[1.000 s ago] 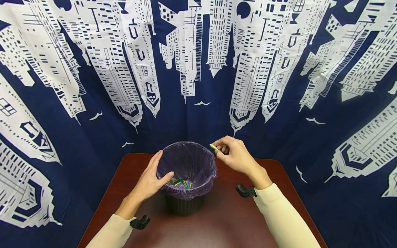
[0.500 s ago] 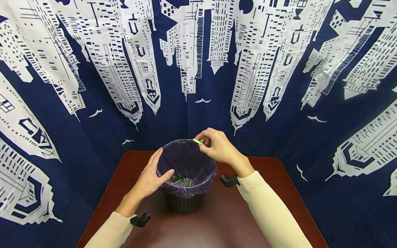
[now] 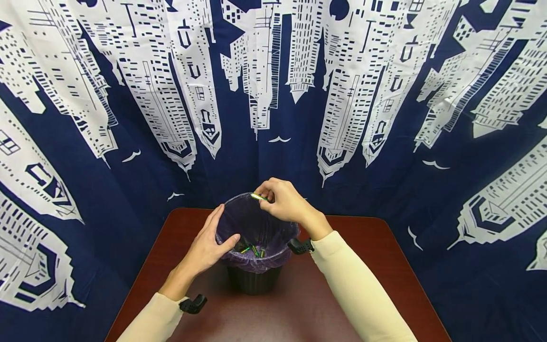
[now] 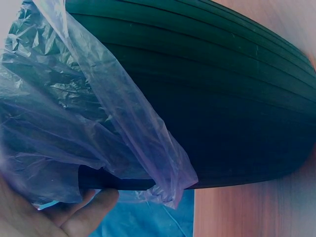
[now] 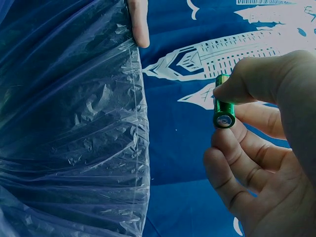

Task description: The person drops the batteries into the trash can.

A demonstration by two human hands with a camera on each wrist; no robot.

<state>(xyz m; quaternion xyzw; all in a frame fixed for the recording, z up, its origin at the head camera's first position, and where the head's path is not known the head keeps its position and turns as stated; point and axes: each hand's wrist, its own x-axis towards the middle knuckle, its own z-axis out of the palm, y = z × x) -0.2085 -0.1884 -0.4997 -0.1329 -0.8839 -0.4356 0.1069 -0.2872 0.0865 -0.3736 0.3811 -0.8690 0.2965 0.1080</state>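
My right hand [image 3: 282,197] pinches a green battery [image 5: 224,106] between thumb and fingers. In the head view that battery [image 3: 258,196] is held level with the far rim, over the opening of a black trash bin [image 3: 255,281]. A thin purple liner [image 3: 273,262] covers the bin's inside and folds over its rim. Several batteries [image 3: 255,251] lie at the bottom of the liner. My left hand [image 3: 206,247] rests at the bin's left rim, fingers straight along the side and thumb at the front of the opening. The left wrist view shows its fingers [image 4: 91,215] beside the liner.
The bin stands on a reddish-brown table [image 3: 325,289]. Behind and around the table hangs a navy curtain [image 3: 273,161] with a white upside-down city print. Black wrist cameras [image 3: 193,304] sit at both sleeve cuffs.
My right hand has moved left with the battery, from beside the bin's right rim to over its opening. My left hand stays at the rim.
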